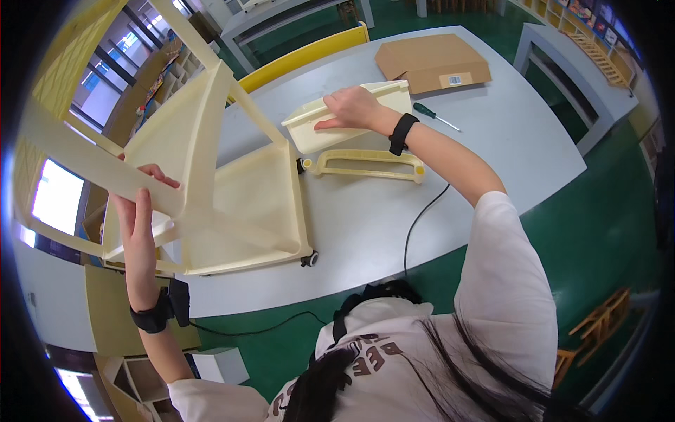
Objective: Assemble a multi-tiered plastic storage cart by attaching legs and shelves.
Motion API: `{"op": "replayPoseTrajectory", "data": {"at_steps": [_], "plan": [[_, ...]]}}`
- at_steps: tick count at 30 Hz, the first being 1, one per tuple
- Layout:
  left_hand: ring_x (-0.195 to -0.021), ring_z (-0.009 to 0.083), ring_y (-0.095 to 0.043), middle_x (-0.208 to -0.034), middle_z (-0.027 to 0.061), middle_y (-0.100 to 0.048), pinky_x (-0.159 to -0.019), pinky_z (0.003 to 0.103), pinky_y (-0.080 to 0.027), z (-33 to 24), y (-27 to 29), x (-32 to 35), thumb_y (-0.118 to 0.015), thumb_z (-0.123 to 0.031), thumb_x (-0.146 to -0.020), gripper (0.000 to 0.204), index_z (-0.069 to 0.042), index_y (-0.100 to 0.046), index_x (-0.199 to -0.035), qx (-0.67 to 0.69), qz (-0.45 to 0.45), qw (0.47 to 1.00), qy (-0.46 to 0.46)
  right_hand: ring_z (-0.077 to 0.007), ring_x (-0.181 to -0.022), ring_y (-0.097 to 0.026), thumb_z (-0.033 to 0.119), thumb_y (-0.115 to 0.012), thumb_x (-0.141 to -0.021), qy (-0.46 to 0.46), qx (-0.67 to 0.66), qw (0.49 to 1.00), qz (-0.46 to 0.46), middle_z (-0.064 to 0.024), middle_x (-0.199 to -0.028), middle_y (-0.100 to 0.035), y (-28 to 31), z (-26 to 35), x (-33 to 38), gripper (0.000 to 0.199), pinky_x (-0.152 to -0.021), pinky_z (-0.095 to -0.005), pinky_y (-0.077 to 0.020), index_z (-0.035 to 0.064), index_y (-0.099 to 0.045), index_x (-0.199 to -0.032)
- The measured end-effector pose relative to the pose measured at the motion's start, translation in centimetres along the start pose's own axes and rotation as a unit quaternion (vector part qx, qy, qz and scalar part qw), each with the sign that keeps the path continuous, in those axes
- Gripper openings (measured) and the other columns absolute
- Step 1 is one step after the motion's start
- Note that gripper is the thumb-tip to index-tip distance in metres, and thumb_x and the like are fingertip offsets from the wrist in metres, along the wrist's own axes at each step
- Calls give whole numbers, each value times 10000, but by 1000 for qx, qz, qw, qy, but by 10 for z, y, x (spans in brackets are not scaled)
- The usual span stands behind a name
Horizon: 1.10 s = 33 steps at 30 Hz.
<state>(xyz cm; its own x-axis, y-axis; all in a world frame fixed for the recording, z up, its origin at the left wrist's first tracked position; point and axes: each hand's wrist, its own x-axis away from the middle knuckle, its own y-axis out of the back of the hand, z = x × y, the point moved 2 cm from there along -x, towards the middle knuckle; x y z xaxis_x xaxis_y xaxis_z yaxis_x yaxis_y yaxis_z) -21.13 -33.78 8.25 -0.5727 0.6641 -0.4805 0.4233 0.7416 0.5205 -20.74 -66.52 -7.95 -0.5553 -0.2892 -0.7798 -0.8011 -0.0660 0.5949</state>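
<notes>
A cream plastic rolling cart (246, 200) with tiers and posts stands at the left on the table. My left hand (144, 211) is closed around the edge of one of its raised tiers, the thumb in front and some fingers showing behind. At the table's middle, my right hand (357, 111) grips a cream plastic bin (307, 133) by its near wall; part of the fingers is hidden. Just nearer to me lies a pale yellow looped plastic handle (365, 163). Right of the bin rests a screwdriver (426, 110) with a dark green grip.
A flat brown cardboard piece (429, 60) lies at the table's far side. Behind the table's far edge is a yellow chair back (302, 56). A black caster (309, 259) sits at the cart's near corner. A black cable (408, 243) crosses the table's front edge.
</notes>
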Motion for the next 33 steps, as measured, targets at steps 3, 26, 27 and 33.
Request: {"op": "replayPoseTrajectory", "data": {"at_steps": [3, 26, 27, 33], "plan": [[-835, 196, -492, -942, 102, -432, -799, 326, -378, -3, -2, 0, -325, -153, -864, 399, -69, -177, -1225, 4, -9, 1000, 18, -242, -406, -466, 545, -532, -649, -9, 2, 1000, -11, -97, -433, -429, 12, 2, -4, 531, -379, -299, -377, 56, -397, -491], [-925, 282, -414, -1005, 144, -429, -781, 365, -334, -50, -86, 26, -657, -44, -575, 462, -33, -423, -974, -295, -66, 908, -291, -188, -409, -436, 461, -675, -559, 43, -25, 991, -122, -47, -466, -395, 127, 51, 1, 463, -387, -248, -366, 56, -449, -571], [-927, 284, -416, -997, 151, -447, -782, 363, -334, -48, -96, 19, -655, -49, -581, 456, -36, -432, -979, -270, -46, 926, -261, -188, -409, -436, 461, -675, -559, 41, -24, 992, -121, -47, -466, -395, 131, 56, 4, 463, -387, -248, -366, 56, -449, -571], [-722, 257, -527, -723, 125, -537, -715, 337, -393, -20, -144, 2, -654, -93, -617, 337, -14, -503, -908, -264, 98, 914, -293, -172, -411, -429, 445, -658, -587, 84, 13, 988, -127, -40, -475, -379, 156, 90, 11, 465, -383, -243, -365, 38, -434, -568]]}}
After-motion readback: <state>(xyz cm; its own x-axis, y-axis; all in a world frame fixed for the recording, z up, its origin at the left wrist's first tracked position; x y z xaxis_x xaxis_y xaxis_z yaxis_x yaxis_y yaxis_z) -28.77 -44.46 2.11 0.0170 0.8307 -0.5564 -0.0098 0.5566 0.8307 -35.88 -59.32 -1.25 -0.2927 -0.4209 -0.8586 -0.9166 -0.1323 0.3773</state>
